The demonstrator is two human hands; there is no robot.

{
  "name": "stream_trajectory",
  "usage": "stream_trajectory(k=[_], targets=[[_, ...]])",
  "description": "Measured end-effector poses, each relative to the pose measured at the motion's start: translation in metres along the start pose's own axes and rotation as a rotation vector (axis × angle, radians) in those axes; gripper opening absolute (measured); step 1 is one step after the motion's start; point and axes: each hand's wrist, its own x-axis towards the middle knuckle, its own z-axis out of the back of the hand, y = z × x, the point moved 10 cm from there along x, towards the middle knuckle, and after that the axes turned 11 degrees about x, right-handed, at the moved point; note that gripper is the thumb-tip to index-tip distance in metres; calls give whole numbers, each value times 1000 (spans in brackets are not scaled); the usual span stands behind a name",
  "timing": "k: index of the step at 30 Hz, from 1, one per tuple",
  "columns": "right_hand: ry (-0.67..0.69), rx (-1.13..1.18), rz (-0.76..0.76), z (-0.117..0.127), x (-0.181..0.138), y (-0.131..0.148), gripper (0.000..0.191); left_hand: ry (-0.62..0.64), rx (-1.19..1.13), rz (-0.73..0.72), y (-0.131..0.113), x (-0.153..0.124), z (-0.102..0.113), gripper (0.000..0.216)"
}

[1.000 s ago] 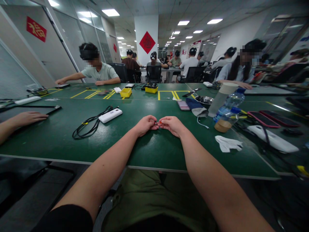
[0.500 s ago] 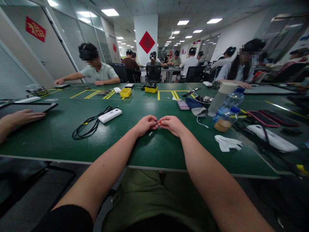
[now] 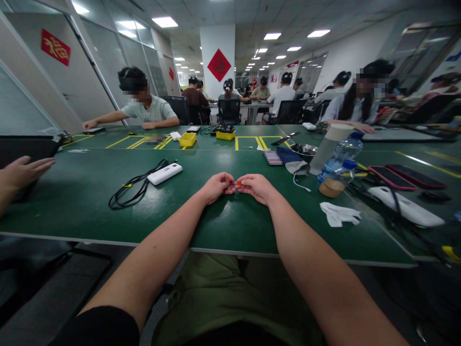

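Observation:
Just above the green table, my left hand is closed in a pinch on a small dark red piece. Facing it, fingertips almost touching, my right hand pinches a small orange-red piece. Both pieces are mostly covered by fingers, and their kind is too small to make out. Whether the two pieces touch each other, I cannot tell.
Left of my hands lies a white power bank with a coiled black cable. To the right are plastic bottles, a white tissue and phones. A co-worker's hand reaches in from the left.
My hands stay nearly in place; more red shows at my left fingertips. On the left, the co-worker's hand has lifted and the dark flat panel there has tilted up.

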Motion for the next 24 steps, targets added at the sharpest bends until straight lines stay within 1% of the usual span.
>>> stream_trajectory(k=[6,8,14,20,24], targets=[[7,-23,14,-1,-1,2,14,-11,-42,44,2,-1,1,18],[10,-27,25,-1,-1,3,13,-10,-45,40,0,-2,1,16],[25,-44,44,-2,-1,3,13,5,32,9,-2,-2,0,19],[-11,-9,26,0,0,2,8,-12,-54,54,2,-2,0,14],[-35,17,7,2,0,2,11,-26,-104,73,-1,-4,0,11]])
